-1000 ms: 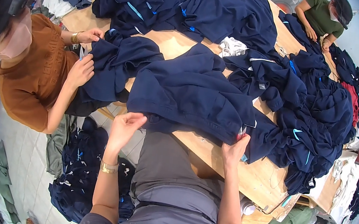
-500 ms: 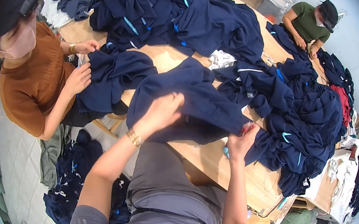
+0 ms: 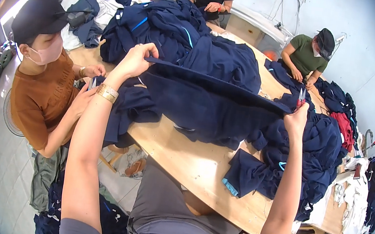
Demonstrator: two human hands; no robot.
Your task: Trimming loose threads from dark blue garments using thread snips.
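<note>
A navy garment hangs stretched above the table, its long straight edge pulled taut. My left hand pinches the left end of that edge between fingers and thumb. At the other end, my right hand is closed on the garment's corner. The same hand also holds small scissors with red handles, blades pointing up and away. Whether the cloth is a trouser leg or another piece I cannot tell. Below it on the table lies a navy piece with a light blue strip.
Large heaps of navy garments cover the table's far side and right side. Close on my left, a co-worker in a brown shirt handles navy cloth. Two more people stand across the table. Dark cloth is piled on the floor.
Both my hands have risen and moved farther apart, drawing the garment up and taut. My head view has tilted up, showing another person at the back.
</note>
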